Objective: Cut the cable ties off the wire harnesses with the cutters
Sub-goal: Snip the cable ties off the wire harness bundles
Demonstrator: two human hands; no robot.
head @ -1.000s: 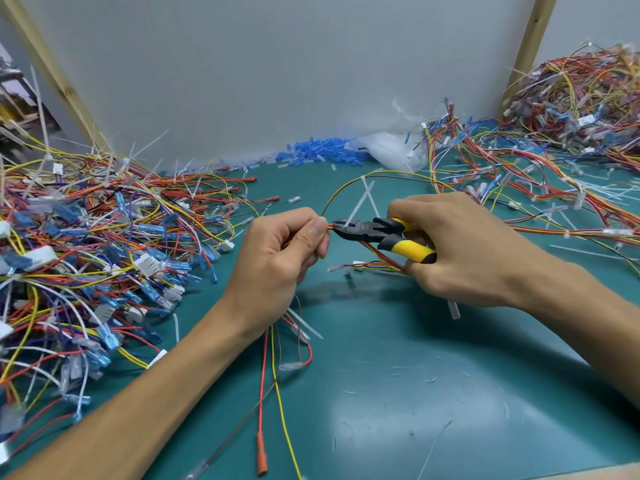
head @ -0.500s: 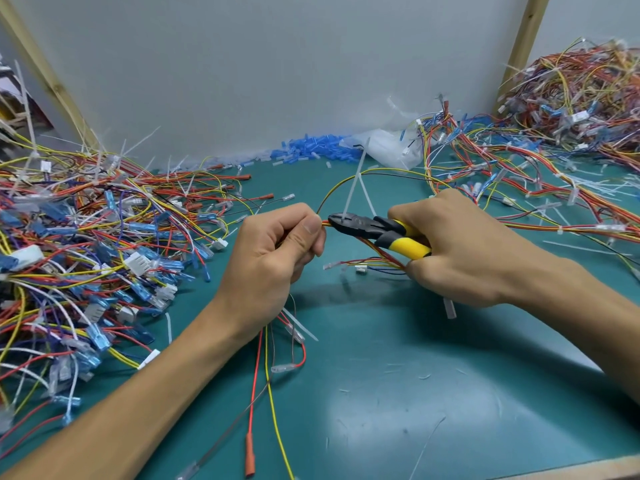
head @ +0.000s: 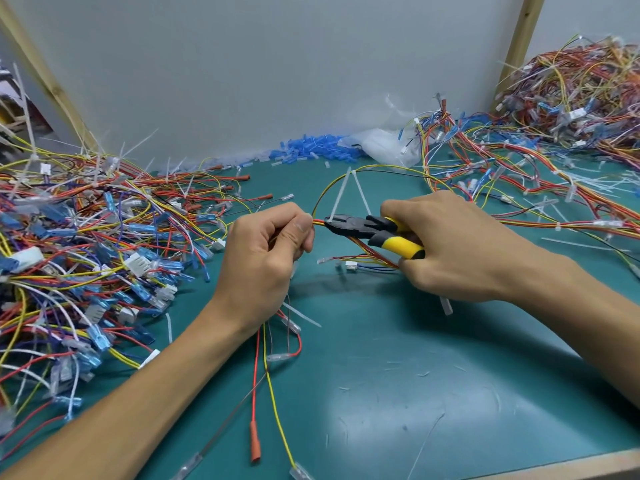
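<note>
One left hand [head: 266,261], one right hand [head: 460,251], one pair of cutters [head: 367,230], one held harness [head: 319,222], two upright cable ties [head: 341,194], one left wire heap [head: 86,254] and one right wire heap [head: 571,109] are showing.

The right hand [head: 460,247] covered most of the handles of the cutters [head: 360,227], leaving only the black head and a bit of yellow grip in sight. The wires [head: 318,222] vanished inside the curled left hand [head: 263,268] and ran on behind the right one. Where the blades met the cable tie [head: 341,195], the detail was too small to tell whether they had bitten. The left pile [head: 86,254] and right pile [head: 571,98] were cut off by the edges, as were both forearms. The blue pieces [head: 311,150] by the wall were too small to identify, and the bag [head: 377,145] was partly hidden by wiring.
</note>
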